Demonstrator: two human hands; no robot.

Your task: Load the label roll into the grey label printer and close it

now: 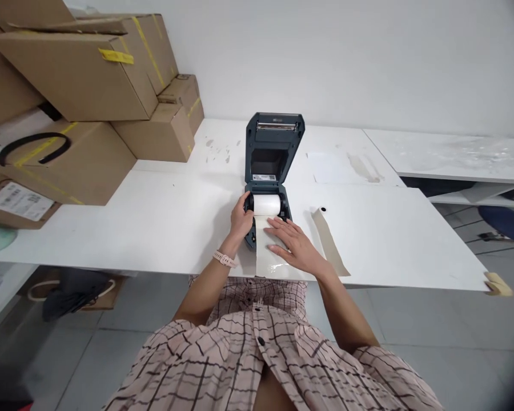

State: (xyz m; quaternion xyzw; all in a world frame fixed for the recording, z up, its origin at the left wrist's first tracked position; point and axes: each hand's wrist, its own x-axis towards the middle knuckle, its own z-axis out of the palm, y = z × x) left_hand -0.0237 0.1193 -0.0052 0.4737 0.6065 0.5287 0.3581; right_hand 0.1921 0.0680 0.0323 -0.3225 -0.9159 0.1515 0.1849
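A dark label printer [274, 149] stands on the white table with its lid tipped up. Inside it sits a white label roll [266, 204], and a strip of label paper [265, 251] runs from it toward the table's front edge. My left hand [241, 217] grips the printer's left side beside the roll, its thumb and fingers closed around that edge. Flat across the strip lies my right hand [295, 245], fingers spread, holding nothing. To its right is a curling length of backing paper [329, 242] with a small dark-centred core [322, 209] at its top.
Cardboard boxes [77, 74] are stacked on the left, with a black curved band [34, 140] on one. A white sheet [325, 166] lies at the back right. Brown padding [498, 283] covers the table's right corner. A blue seat [508, 222] stands beyond.
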